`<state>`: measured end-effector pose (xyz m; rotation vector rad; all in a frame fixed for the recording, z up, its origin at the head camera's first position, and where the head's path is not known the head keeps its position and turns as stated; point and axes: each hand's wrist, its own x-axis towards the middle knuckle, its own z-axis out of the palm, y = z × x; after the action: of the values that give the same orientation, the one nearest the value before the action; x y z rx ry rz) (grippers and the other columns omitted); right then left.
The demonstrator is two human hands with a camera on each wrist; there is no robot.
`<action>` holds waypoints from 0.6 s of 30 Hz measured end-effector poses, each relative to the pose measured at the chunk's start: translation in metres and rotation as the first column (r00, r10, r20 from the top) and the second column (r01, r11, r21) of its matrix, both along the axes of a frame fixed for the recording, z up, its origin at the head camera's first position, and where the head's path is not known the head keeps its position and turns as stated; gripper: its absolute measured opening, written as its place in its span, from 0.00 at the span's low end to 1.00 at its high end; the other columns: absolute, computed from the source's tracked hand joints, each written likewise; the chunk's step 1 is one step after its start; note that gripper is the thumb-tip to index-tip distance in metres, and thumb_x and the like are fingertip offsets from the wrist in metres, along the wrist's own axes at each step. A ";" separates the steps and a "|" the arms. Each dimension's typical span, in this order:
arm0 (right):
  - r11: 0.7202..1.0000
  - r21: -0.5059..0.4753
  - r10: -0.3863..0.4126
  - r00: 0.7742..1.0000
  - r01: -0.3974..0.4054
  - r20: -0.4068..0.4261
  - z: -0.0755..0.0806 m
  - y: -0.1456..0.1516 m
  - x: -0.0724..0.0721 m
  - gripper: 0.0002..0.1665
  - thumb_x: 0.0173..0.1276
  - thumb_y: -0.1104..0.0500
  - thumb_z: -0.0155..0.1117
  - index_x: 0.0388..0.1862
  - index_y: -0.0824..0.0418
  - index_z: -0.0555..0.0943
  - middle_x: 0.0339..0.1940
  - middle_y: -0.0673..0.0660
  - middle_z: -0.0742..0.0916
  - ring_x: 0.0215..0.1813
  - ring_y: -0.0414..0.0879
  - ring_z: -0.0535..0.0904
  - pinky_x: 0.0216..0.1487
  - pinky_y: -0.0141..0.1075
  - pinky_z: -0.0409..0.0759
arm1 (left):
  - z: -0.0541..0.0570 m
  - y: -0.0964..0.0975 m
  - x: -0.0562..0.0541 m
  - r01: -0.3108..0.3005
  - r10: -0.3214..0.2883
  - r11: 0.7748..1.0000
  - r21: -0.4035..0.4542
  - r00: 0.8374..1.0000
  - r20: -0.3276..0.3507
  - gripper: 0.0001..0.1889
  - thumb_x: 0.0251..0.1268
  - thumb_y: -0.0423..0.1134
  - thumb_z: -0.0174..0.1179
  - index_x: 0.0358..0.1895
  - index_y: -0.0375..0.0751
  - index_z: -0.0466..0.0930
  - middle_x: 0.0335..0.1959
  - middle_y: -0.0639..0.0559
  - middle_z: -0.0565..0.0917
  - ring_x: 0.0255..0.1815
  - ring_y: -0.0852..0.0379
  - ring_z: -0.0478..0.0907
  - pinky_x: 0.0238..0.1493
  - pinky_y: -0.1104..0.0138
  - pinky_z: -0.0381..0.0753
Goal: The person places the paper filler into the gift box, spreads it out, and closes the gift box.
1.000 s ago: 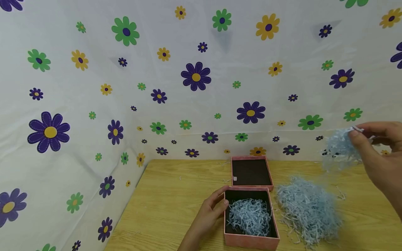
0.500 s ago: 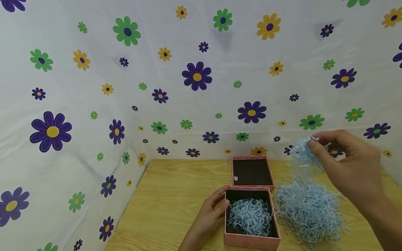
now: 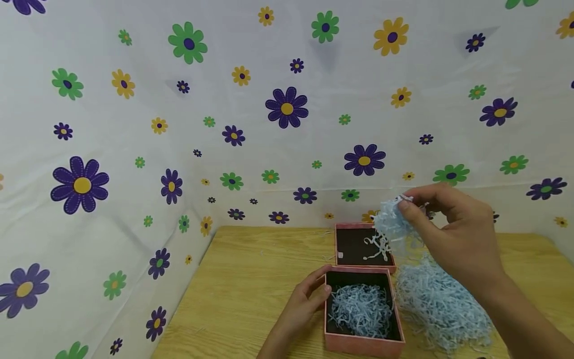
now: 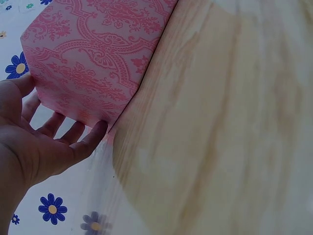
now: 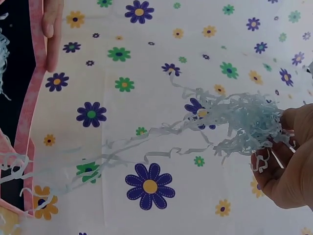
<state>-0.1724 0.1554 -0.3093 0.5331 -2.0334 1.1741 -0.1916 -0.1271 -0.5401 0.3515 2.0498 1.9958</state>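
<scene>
Right hand [image 3: 457,224]: raised over the table [image 3: 242,294], thumb and fingertips pinching a tuft of pale blue paper strips [image 3: 389,219]; probably taken by its top so that the loose ends hang free below the fingers.
Left hand [image 3: 308,297]: thumb at the rim of the pink box [image 3: 362,344], fingers bent around its far left corner; likely there to keep the light box from sliding; how firmly it grips, I cannot tell.
Blue filling [image 3: 362,310]: a nest of the same strips inside the box, leaving dark lining visible around it.
Loose heap [image 3: 444,304]: spread on the table just right of the box, seemingly put there for easy reach by the right hand.
Pink lid [image 3: 358,225]: hollow side up, just behind the box; perhaps parked there to leave the box open.
Left wrist view: reveals the scrolling pattern on the box's outer wall and the separated fingers, which the head view hides.
Right wrist view: shows long strands trailing from the tuft; the head view makes it look more compact.
</scene>
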 end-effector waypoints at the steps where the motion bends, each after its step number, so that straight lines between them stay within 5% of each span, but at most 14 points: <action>1: 1.000 0.002 0.005 1.000 -0.005 0.009 -0.001 -0.002 0.000 0.11 0.67 0.73 0.73 0.45 0.62 0.89 0.38 0.43 0.87 0.38 0.35 0.80 0.37 0.21 0.75 | 0.000 0.000 0.000 -0.001 0.001 1.000 -0.001 1.000 0.003 0.27 0.85 0.43 0.54 0.82 0.54 0.67 0.82 0.54 0.66 0.83 0.37 0.58 0.70 0.47 0.76; 11: 0.995 0.061 0.074 0.990 -0.082 0.124 -0.050 -0.025 -0.006 0.14 0.68 0.70 0.75 0.46 0.54 0.89 0.35 0.45 0.87 0.35 0.37 0.80 0.39 0.25 0.76 | 0.002 0.002 -0.002 0.009 -0.009 1.000 0.011 1.000 0.020 0.26 0.85 0.44 0.55 0.81 0.57 0.69 0.82 0.55 0.66 0.84 0.36 0.57 0.70 0.45 0.76; 18: 0.983 0.101 0.115 0.948 -0.152 0.298 -0.098 -0.036 -0.007 0.10 0.71 0.64 0.74 0.46 0.50 0.88 0.36 0.41 0.87 0.34 0.37 0.81 0.34 0.33 0.82 | 0.001 -0.001 -0.001 0.031 -0.031 0.999 0.025 1.000 0.003 0.27 0.86 0.44 0.53 0.82 0.54 0.66 0.83 0.47 0.65 0.82 0.34 0.60 0.68 0.44 0.78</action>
<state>-0.1796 0.1195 -0.4070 0.5948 -2.3648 1.2748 -0.1930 -0.1277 -0.5388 0.3831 2.0066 2.0042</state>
